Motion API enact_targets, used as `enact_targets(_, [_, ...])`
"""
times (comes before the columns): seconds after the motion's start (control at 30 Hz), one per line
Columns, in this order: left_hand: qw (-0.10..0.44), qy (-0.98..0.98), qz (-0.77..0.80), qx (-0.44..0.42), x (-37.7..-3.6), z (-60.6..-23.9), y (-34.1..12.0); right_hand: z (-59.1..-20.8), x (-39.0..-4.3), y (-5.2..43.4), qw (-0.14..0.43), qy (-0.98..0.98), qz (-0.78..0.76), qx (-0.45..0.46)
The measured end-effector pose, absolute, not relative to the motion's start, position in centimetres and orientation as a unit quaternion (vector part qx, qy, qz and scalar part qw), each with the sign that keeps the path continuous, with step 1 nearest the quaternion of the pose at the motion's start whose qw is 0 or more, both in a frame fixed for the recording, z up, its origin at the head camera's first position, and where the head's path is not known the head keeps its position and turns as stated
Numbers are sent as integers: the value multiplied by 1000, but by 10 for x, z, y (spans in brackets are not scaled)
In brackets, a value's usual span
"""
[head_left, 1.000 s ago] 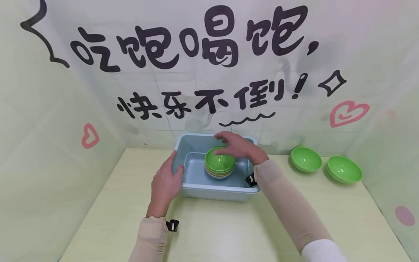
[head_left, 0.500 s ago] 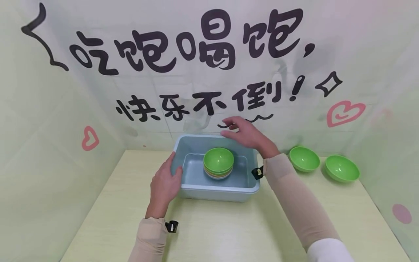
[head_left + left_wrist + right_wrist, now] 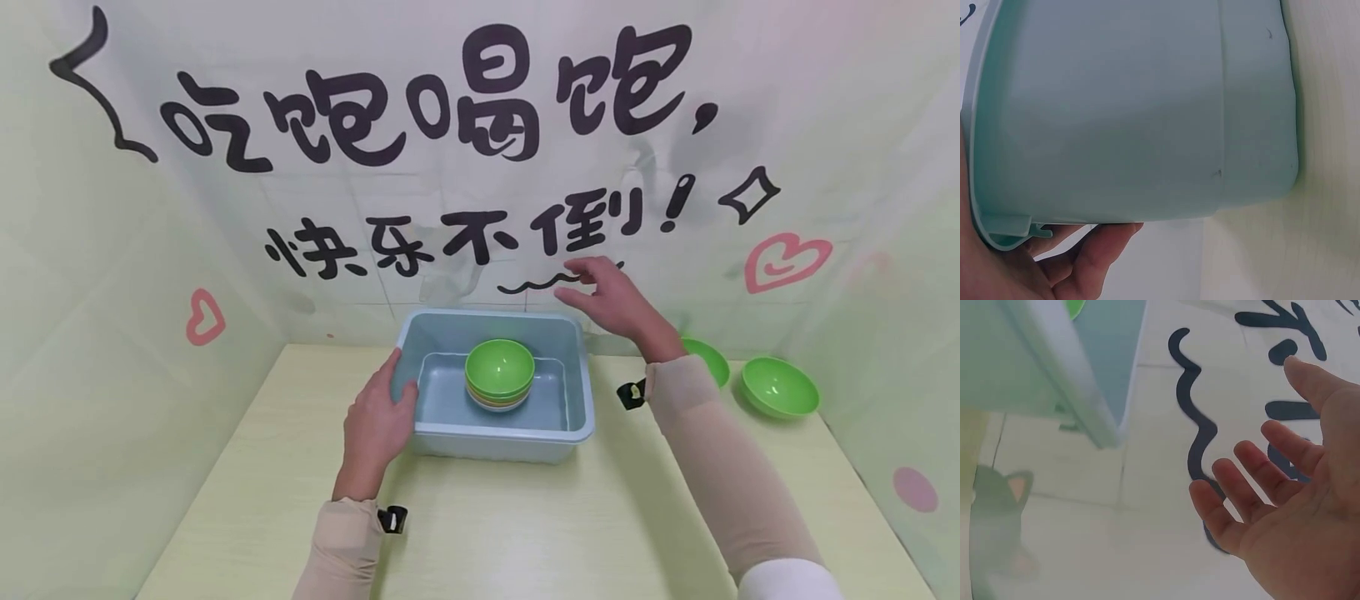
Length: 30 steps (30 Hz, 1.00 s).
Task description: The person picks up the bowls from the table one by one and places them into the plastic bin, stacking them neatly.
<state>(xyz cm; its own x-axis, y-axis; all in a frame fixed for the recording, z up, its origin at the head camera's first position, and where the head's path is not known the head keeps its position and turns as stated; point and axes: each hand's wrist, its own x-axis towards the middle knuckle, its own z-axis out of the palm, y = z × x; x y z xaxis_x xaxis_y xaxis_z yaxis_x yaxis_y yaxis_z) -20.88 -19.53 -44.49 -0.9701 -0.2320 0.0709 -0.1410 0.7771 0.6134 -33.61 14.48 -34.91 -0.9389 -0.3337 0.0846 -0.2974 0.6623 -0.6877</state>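
Note:
A pale blue plastic tub [image 3: 570,417] stands on the table with a stack of bowls [image 3: 500,375] inside, a green one on top. My left hand [image 3: 378,417] holds the tub's left rim, thumb over the edge and fingers [image 3: 1094,253] under the lip of the tub [image 3: 1135,112]. My right hand [image 3: 607,296] hovers in the air above the tub's far right corner, fingers [image 3: 1244,487] spread and empty. In the right wrist view the corner of the tub [image 3: 1079,381] lies to the hand's left. Two green bowls [image 3: 780,387] lie to the right; my forearm partly hides the nearer bowl [image 3: 708,358].
The yellow table [image 3: 525,533] sits in a corner of pale walls with black lettering and pink hearts. Its right wall runs close behind the loose bowls.
My right hand has let go of the green bowl on the stack, risen out of the tub and moved right. The left hand stays on the rim.

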Motion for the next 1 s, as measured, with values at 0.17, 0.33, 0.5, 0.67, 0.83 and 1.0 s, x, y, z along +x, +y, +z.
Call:
enact_targets(0.17, [72, -940, -319, 97, -208, -445, -197, -352, -335, 162, 21, 920, -362, -149])
enact_targets(0.33, [72, -939, -321, 97, -208, -446, -197, -355, -331, 178, 14, 928, -347, -133])
enact_targets(0.5, [72, -939, -324, 95, -207, -447, -197, -362, -326, 194, 17, 934, -336, -116])
enact_targets(0.67, [71, -939, -323, 94, -208, -447, -197, -370, -326, 213, 26, 940, -326, -100])
enact_targets(0.83, [74, -940, -320, 95, -209, -447, -197, -378, -326, 231, 26, 946, -312, -86])
enact_targets(1.0, [76, -939, -322, 97, -210, -447, -196, -390, -323, 246, 30, 957, -282, -63])
